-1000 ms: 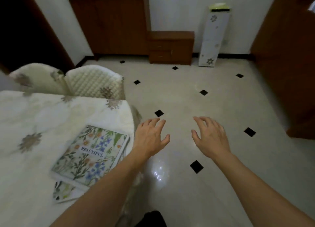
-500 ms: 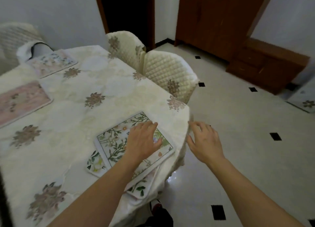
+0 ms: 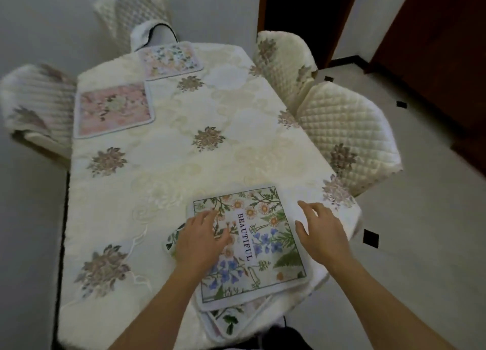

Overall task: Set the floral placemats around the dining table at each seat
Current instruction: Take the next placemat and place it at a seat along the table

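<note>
On the dining table, a pink placemat lies at the far-left seat and a pale placemat at the far end, while the left hand rests flat, fingers straight, on the BEAUTIFUL placemat topping a near-edge stack, and the right hand, spread and holding nothing, is just beside it.

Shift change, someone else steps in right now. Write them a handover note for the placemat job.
Left hand: open, flat on the BEAUTIFUL placemat.
Right hand: open, at that mat's right edge; contact unclear.
That mat tops a stack at the near edge of the table; other mats peek out beneath.
Done: pink placemat at the left-side seat, pale floral placemat at the far end.
Left: the two quilted chairs on the right have no mats yet; deal out the stack.
</note>
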